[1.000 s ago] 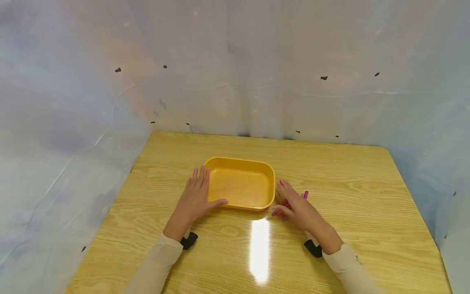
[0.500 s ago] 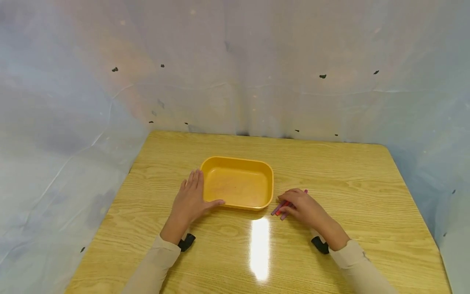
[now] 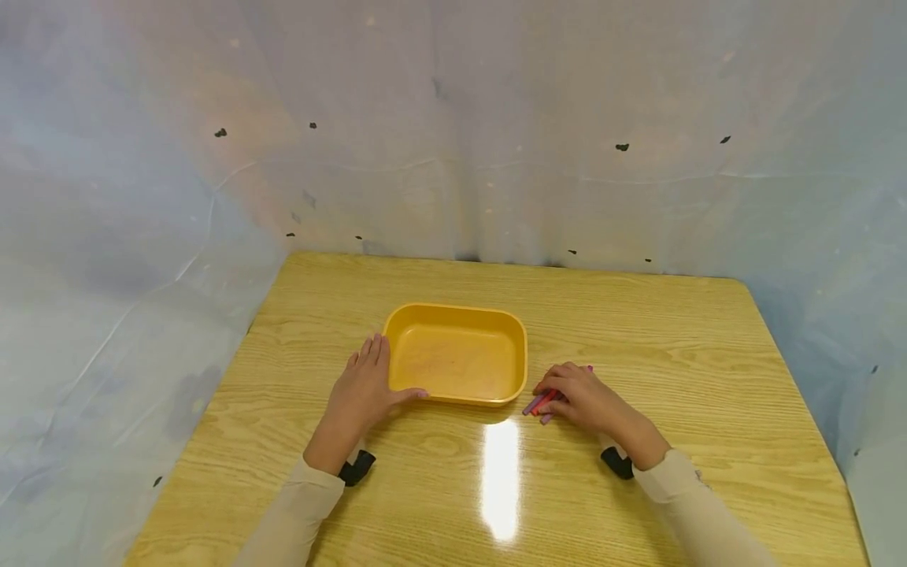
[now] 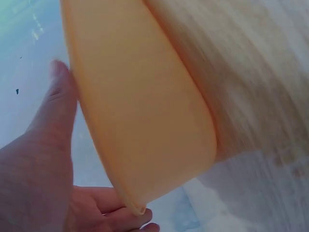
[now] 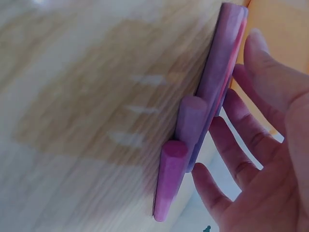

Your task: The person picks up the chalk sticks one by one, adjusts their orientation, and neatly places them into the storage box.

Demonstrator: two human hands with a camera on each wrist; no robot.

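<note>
My left hand (image 3: 360, 390) rests against the left end of a yellow plastic tray (image 3: 512, 316), fingers extended along that end and thumb at the front rim. In the left wrist view, thumb and fingertips lie right at the rim of the tray (image 4: 145, 96). Beside the tray's right end, my right hand (image 3: 577, 398) bends over several coloured sticks (image 3: 533, 405) lying on the table. From the right wrist, a long purple stick (image 5: 223, 53), a shorter mauve stick (image 5: 190, 118) and a magenta stick (image 5: 169, 176) show, with a red one partly hidden. Loosely bent, spread fingertips (image 5: 205, 179) reach their side.
The wood-grain table (image 3: 638, 323) bears the tray and sticks. Pale sheeting (image 3: 453, 142) with dark marks stands behind it and along both sides. A bright light reflection (image 3: 500, 480) lies on the tabletop in front of the tray.
My right hand has come down over the sticks, its fingers bending and drawing in around them. The left hand has slid slightly left and toward me; the tray has shifted slightly left in view.
</note>
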